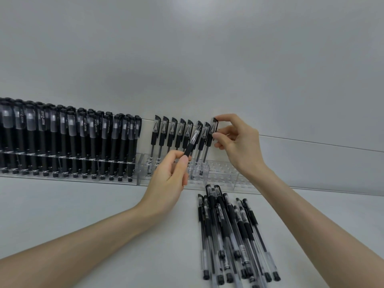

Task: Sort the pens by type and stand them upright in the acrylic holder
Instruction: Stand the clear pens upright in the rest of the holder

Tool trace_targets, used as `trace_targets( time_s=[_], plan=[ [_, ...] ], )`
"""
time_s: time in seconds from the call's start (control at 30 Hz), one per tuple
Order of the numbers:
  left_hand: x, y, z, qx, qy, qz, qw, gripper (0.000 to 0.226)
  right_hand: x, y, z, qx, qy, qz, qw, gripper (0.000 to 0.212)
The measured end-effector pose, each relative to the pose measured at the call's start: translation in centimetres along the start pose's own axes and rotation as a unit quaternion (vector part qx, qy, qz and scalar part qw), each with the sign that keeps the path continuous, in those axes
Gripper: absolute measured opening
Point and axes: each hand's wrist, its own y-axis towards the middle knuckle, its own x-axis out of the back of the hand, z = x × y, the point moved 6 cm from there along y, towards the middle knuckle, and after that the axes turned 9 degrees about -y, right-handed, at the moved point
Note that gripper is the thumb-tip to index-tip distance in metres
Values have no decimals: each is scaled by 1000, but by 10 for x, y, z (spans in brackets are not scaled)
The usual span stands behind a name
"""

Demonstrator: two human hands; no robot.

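Left hand [170, 177] pinches a tilted clear-cap pen [192, 142] between thumb and fingers, just in front of the standing row. Right hand [239, 142] pinches the cap of the rightmost upright pen [209, 140] in the acrylic holder [224, 175], far side against the wall. Matte black pens [72, 138] fill the holder's left. Loose pens [228, 231] piled near right on the table [104, 204].

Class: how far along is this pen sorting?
Done: matte black pens fill the acrylic holder's left part; several clear gel pens stand beside. In hand: left hand holds one tilted gel pen, right hand pinches the end pen's cap. Left: the loose pen pile on the table.
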Motion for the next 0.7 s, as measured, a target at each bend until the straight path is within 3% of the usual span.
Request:
trace_targets(
  time_s=[0.23,0.33,0.43,0.7],
  plan=[
    [-2,1,0,3,-16,21,1000,10,-2,-13,1,23,-61,-27,998,29],
    [-5,-1,-2,7,-37,38,999,8,1,-21,4,-19,40,-19,999,18],
    [-8,-5,-1,17,-43,59,997,9,-8,-32,10,-55,162,46,984,23],
    [-9,-5,-3,29,-57,47,997,10,-4,-38,12,-85,252,66,962,36]
  ],
)
